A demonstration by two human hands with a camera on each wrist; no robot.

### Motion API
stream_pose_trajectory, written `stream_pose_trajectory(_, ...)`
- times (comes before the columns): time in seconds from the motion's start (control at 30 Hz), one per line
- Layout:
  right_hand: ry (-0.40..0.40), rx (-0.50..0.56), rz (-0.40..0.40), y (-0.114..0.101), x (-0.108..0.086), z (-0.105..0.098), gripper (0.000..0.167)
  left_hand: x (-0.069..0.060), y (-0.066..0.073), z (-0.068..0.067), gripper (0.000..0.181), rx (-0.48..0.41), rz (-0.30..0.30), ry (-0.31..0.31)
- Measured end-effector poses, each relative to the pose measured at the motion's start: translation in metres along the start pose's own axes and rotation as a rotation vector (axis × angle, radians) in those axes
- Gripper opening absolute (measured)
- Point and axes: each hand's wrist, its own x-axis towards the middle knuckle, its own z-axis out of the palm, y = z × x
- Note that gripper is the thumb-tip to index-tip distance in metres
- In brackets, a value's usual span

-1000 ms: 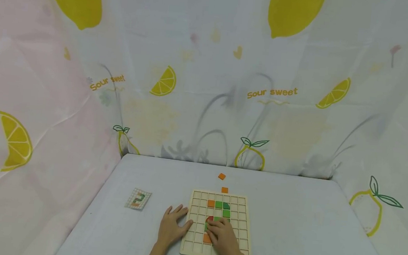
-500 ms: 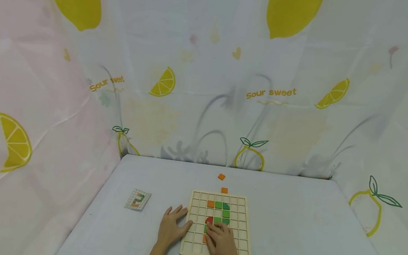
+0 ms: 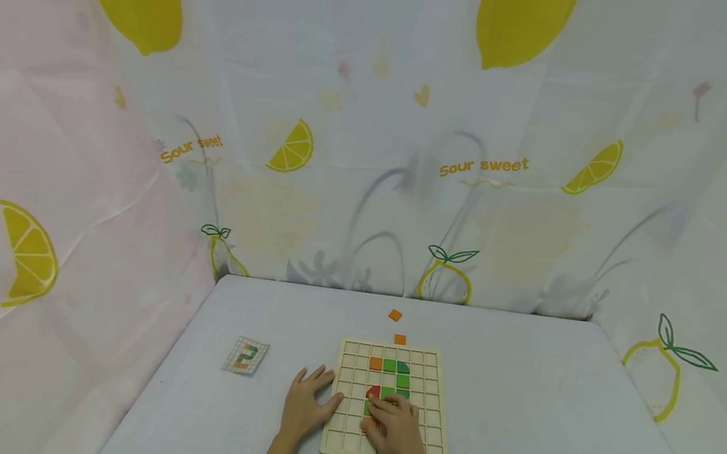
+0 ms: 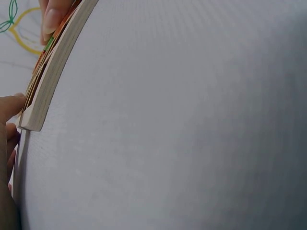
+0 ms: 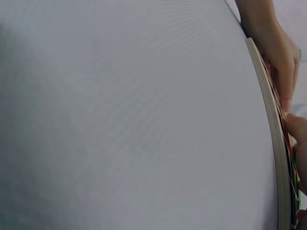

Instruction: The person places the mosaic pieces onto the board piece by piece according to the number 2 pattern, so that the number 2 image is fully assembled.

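A pale wooden grid board [image 3: 350, 351] lies on the table, with coloured tiles set in its cells. An orange tile [image 3: 376, 364], a light green tile [image 3: 389, 365] and a dark green rounded tile [image 3: 403, 367] form the upper row. Below are more green tiles and a red rounded tile [image 3: 373, 390]. My left hand [image 3: 307, 404] rests at the board's left edge with fingers spread, its thumb touching the rim. Over the lower middle of the board, my right hand [image 3: 396, 430] touches the tiles with its fingertips, partly hiding a green and an orange tile.
Two loose orange tiles lie beyond the board, one near its far edge [image 3: 400, 339] and another farther back [image 3: 395, 315]. A small pattern card [image 3: 246, 356] with a gridded figure lies left of the board. Lemon-printed cloth [image 3: 367, 184] surrounds the white table [image 3: 530, 400].
My right hand has shifted slightly over the lower tiles, uncovering the green tile at the bend and covering more of the lower orange tile. The left hand stays where it was.
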Motion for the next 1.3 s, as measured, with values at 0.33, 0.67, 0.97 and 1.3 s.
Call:
stream_pose_trajectory(0.33, -0.058, 0.004, 0.008, 0.001, -0.006, -0.002, 0.042, 0.000, -0.001, 0.001, 0.039, 0.006, 0.016, 0.002)
stream_pose_trajectory(0.67, 0.001, -0.039, -0.035, 0.002, -0.009, -0.001, 0.037, 0.000, -0.001, 0.001, 0.039, 0.011, 0.022, 0.003)
stream_pose_trajectory(0.97, 0.015, 0.005, -0.055, 0.005, -0.002, -0.002, 0.027, 0.000, -0.001, 0.001, 0.038, -0.001, 0.017, 0.009)
stream_pose_trajectory(1.3, 0.008, 0.117, -0.030, 0.011, 0.006, -0.003, 0.018, 0.000, 0.000, 0.000, 0.038, -0.009, 0.025, 0.010)
